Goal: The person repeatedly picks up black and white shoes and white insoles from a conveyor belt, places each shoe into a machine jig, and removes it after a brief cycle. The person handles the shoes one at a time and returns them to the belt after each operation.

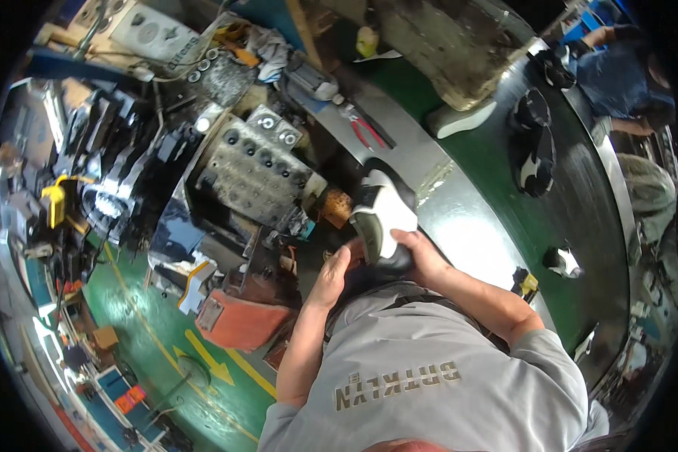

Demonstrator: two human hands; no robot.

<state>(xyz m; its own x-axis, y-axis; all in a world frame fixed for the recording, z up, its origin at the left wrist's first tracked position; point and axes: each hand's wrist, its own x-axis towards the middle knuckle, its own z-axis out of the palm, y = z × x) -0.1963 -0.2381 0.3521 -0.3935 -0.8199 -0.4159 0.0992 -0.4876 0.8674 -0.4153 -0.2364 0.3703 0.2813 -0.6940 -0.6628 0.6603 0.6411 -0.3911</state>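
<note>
Just in front of my body is a shoe (392,213) with a white and black upper and a dark olive part at its near left side. My right hand (423,256) is closed on the shoe's near right side, its thumb pressed on the white part. At the other side is my left hand (331,277), its fingers curled partly out of sight behind the shoe's edge and its thumb raised apart from it. Right beyond the shoe, a worn metal machine block (252,173) with round holes stands to the left.
Pliers with red handles (361,128) rest on the metal ledge (346,113). Along the right runs a green conveyor (505,203) bearing black-and-white shoes (535,154). An orange-red padded seat (241,320) is near my left arm. A person in dark blue (618,83) works beyond the conveyor.
</note>
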